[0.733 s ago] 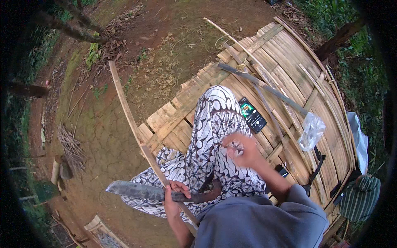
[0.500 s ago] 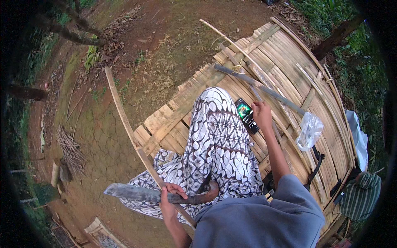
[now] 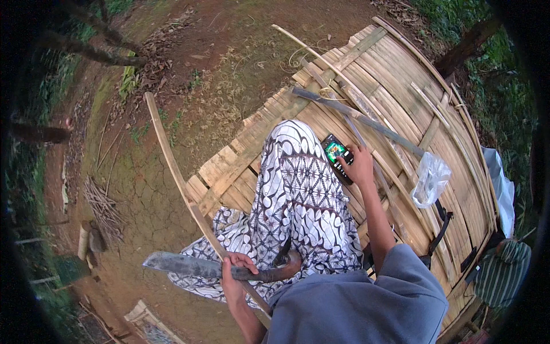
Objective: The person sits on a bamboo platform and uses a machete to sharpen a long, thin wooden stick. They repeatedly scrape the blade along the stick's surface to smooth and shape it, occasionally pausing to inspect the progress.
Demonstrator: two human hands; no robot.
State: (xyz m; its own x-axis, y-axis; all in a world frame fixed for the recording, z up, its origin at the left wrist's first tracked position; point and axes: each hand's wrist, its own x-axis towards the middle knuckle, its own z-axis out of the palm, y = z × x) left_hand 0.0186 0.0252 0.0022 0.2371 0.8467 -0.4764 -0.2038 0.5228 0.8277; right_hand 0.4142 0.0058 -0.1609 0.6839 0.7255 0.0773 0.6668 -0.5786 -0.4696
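My left hand [image 3: 233,270] is closed around a machete [image 3: 183,265] and a long split bamboo strip [image 3: 169,152], which cross at my lap. The machete's dark blade points left, and its curved brown handle rests on the patterned cloth [image 3: 295,166] over my legs. To the right of my knee, a phone [image 3: 334,150] with a lit screen lies on the bamboo platform [image 3: 321,123]. My right hand [image 3: 358,167] is over the phone's right side, thumb on its face and fingers apart near its edge. Part of the phone is hidden beneath the hand.
Long bamboo strips [image 3: 358,100] and a dark flat bar [image 3: 361,117] lie across the platform. A clear plastic bag [image 3: 429,179] sits at the bar's near end. A striped green cloth item [image 3: 501,272] is at the right edge. Sticks [image 3: 102,209] are heaped on the ground at left.
My right hand has moved left and slightly down onto the phone, its thumb now over the phone's face. My left hand keeps its hold on the machete and strip.
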